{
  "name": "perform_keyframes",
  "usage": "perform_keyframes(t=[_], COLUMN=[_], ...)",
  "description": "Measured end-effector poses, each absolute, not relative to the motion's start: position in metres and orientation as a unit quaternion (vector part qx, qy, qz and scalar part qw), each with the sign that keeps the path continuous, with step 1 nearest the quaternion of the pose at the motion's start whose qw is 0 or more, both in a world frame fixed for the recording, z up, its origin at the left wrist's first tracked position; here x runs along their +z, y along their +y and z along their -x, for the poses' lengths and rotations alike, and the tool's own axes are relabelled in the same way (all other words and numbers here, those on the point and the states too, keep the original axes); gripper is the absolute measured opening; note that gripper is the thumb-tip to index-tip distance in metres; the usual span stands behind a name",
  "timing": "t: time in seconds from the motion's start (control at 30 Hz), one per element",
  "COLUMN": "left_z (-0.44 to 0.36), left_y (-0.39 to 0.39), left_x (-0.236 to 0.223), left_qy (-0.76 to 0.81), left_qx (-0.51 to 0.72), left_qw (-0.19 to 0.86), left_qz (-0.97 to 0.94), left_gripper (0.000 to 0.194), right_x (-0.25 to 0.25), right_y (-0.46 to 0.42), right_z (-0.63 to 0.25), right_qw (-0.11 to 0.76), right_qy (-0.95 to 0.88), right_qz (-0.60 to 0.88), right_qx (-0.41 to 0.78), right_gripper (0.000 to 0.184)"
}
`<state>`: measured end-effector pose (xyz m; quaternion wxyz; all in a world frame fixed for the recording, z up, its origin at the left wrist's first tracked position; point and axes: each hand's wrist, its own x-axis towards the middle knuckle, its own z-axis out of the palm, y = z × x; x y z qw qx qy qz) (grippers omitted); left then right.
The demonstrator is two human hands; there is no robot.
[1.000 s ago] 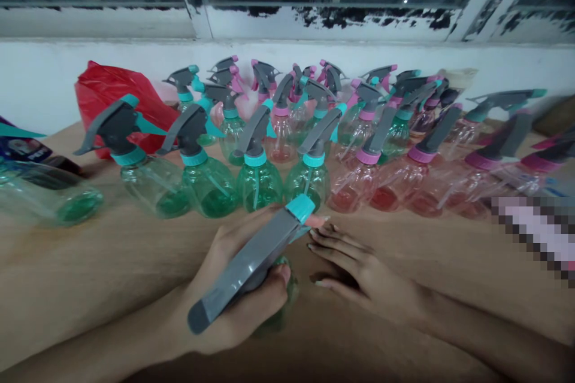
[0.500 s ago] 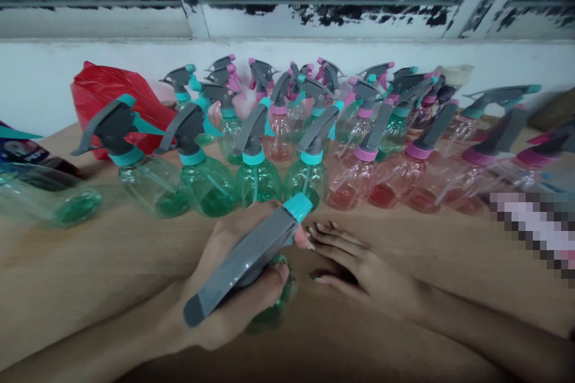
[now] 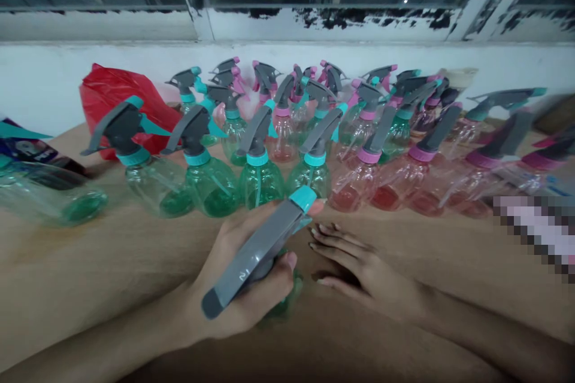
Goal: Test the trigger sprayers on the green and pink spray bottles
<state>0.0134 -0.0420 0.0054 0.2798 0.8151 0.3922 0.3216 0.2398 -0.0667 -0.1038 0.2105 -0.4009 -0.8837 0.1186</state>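
My left hand (image 3: 251,275) is closed around the neck of a green spray bottle (image 3: 258,248) with a grey trigger head and a turquoise nozzle. The nozzle points up and to the right, and one finger reaches forward by the trigger. Most of the bottle's green body is hidden under the hand. My right hand (image 3: 354,266) rests on the wooden table (image 3: 179,251) with fingers stretched out, just right of the bottle, holding nothing. Beyond the hands stands a front row of spray bottles, green ones (image 3: 213,185) on the left and pink ones (image 3: 353,185) on the right.
Several more spray bottles (image 3: 283,134) crowd behind the front row. A red plastic bag (image 3: 121,93) lies at the back left, with a dark labelled bottle (image 3: 40,155) near the left edge. The white wall (image 3: 49,75) and windows close off the back.
My left hand has shifted slightly right with the spray bottle, and its forefinger has moved forward off the trigger, straighter than before. My right hand stays in place. The view has shifted slightly.
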Motion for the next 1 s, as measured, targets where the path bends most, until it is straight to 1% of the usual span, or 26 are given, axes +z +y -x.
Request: perform_keyframes(t=[0.07, 0.2, 0.27, 0.4, 0.53, 0.63, 0.73, 0.8, 1.0], left_z=[-0.0125, -0.0113, -0.011, -0.011, -0.0105, -0.0099, -0.009, -0.008, -0.006], left_y=[-0.0413, -0.04, -0.04, -0.0412, -0.0422, -0.0424, -0.0421, -0.0414, -0.0391], left_x=[0.0054, 0.0043, 0.0036, 0.004, 0.0058, 0.0067, 0.0061, 0.0053, 0.0053], left_qy=[0.366, 0.352, 0.358, 0.362, 0.363, 0.359, 0.349, 0.348, 0.343], left_qx=[0.334, 0.34, 0.339, 0.339, 0.332, 0.322, 0.322, 0.322, 0.317], left_qw=[0.293, 0.289, 0.281, 0.272, 0.273, 0.296, 0.308, 0.304, 0.308], left_qz=[-0.818, -0.823, -0.823, -0.825, -0.826, -0.824, -0.824, -0.826, -0.829], left_gripper=[0.036, 0.019, 0.016, 0.018, 0.027, 0.036, 0.04, 0.039, 0.026], right_x=[-0.104, -0.1044, -0.1049, -0.1053, -0.1047, -0.1047, -0.1049, -0.1048, -0.1033], right_y=[-0.0667, -0.0663, -0.0661, -0.0659, -0.0662, -0.0663, -0.0663, -0.0663, -0.0668], right_z=[-0.2399, -0.2401, -0.2401, -0.2401, -0.2401, -0.2401, -0.2402, -0.2402, -0.2397], right_qw=[0.215, 0.204, 0.198, 0.194, 0.188, 0.188, 0.193, 0.197, 0.191], right_qy=[-0.884, -0.888, -0.89, -0.89, -0.891, -0.891, -0.89, -0.889, -0.887], right_qz=[0.399, 0.399, 0.398, 0.4, 0.402, 0.403, 0.4, 0.4, 0.405], right_qx=[0.117, 0.107, 0.101, 0.096, 0.095, 0.097, 0.102, 0.108, 0.114], right_gripper=[0.051, 0.048, 0.048, 0.048, 0.048, 0.049, 0.049, 0.05, 0.05])
